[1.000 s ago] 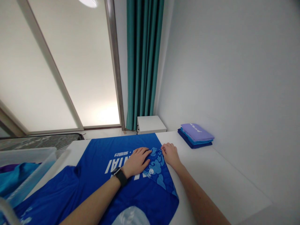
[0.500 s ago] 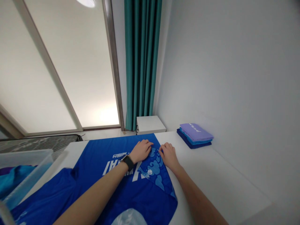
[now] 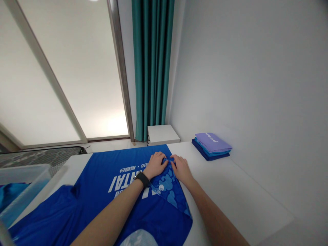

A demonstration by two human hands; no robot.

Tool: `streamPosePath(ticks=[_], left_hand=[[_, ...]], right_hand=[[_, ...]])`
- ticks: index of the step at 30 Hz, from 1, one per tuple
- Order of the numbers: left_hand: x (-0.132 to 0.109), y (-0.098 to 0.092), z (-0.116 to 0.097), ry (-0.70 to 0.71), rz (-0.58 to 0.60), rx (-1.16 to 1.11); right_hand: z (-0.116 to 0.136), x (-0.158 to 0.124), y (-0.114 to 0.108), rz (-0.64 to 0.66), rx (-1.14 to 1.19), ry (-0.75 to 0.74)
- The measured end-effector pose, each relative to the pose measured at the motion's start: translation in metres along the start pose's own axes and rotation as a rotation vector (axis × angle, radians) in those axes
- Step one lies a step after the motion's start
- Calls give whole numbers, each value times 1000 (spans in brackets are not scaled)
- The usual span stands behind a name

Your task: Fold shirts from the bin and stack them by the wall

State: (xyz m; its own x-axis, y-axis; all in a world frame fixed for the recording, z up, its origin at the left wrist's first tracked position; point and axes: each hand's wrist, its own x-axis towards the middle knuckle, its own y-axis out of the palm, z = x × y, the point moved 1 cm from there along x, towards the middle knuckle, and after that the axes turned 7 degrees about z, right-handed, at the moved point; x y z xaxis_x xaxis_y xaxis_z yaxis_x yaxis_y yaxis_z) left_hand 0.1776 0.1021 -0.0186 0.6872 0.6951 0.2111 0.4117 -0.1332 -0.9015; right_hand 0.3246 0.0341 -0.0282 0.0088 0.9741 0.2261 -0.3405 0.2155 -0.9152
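Observation:
A blue T-shirt [image 3: 102,177] with white lettering lies spread on the white table. Its right side is folded inward, and a lighter blue cloud pattern shows on the folded part. My left hand [image 3: 155,165], with a dark watch on the wrist, pinches the shirt near the far end of this fold. Close beside it, my right hand [image 3: 181,168] pinches the same edge from the right. The two hands' fingertips almost meet. A sleeve stretches toward the lower left, and a pale patch shows at the bottom of the shirt.
A stack of folded shirts [image 3: 212,147], purple on top, lies against the wall at right. At left stands a clear plastic bin [image 3: 38,174] with clothes in it. Beyond the white table [image 3: 220,191] are a small white cabinet [image 3: 163,134] and a green curtain [image 3: 153,68].
My right hand has moved slightly left, closer to my left hand, at the fold's far end. The view has shifted a little, and more of the lettering shows.

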Motion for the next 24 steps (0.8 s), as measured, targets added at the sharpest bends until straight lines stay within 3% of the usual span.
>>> streamPosePath(ticks=[5, 15, 19, 24], left_hand=[[-1, 7, 1, 8, -27, 79], [3, 12, 9, -17, -69, -26], [2, 12, 9, -16, -80, -34], [2, 11, 8, -7, -78, -30]], right_hand=[[-5, 0, -1, 23, -66, 61], [-18, -3, -10, -13, -39, 57], [-8, -10, -19, -42, -17, -36], [16, -41, -21, 43, 8, -170]])
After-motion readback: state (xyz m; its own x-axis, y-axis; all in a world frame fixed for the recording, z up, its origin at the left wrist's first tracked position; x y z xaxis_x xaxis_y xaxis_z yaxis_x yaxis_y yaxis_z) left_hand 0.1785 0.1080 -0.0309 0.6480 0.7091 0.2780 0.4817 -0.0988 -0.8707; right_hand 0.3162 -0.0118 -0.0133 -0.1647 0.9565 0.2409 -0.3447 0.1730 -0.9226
